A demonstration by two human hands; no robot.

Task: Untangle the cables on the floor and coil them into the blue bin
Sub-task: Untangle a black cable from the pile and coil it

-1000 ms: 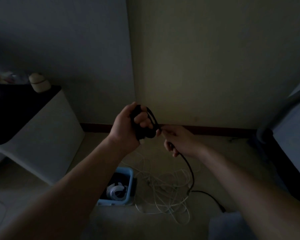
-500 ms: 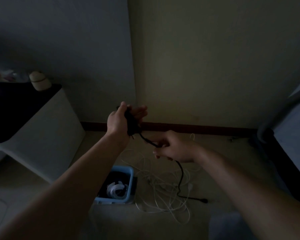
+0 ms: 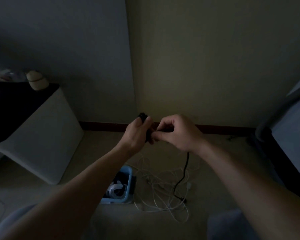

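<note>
The room is dim. My left hand (image 3: pixel 137 134) grips a coiled bundle of black cable (image 3: pixel 143 117) held up above the floor. Right beside it, my right hand (image 3: pixel 177 134) pinches the same black cable, whose loose tail (image 3: pixel 184 172) hangs down from under that hand to the floor. A tangle of white cables (image 3: pixel 163 193) lies on the floor below. The blue bin (image 3: pixel 128 184) stands just left of the tangle, with a coiled white cable (image 3: pixel 115 190) inside it; my left forearm hides part of the bin.
A white table with a dark top (image 3: pixel 33 129) stands at the left, with a small round object (image 3: pixel 36 81) on its corner. A grey bed or sofa edge (image 3: pixel 291 129) runs along the right. The wall corner and a dark baseboard (image 3: pixel 223 129) are straight ahead.
My right hand has risen and moved in against my left hand, drawing more black cable up. The tail's end slid left across the floor. The bundle in my left hand has grown.
</note>
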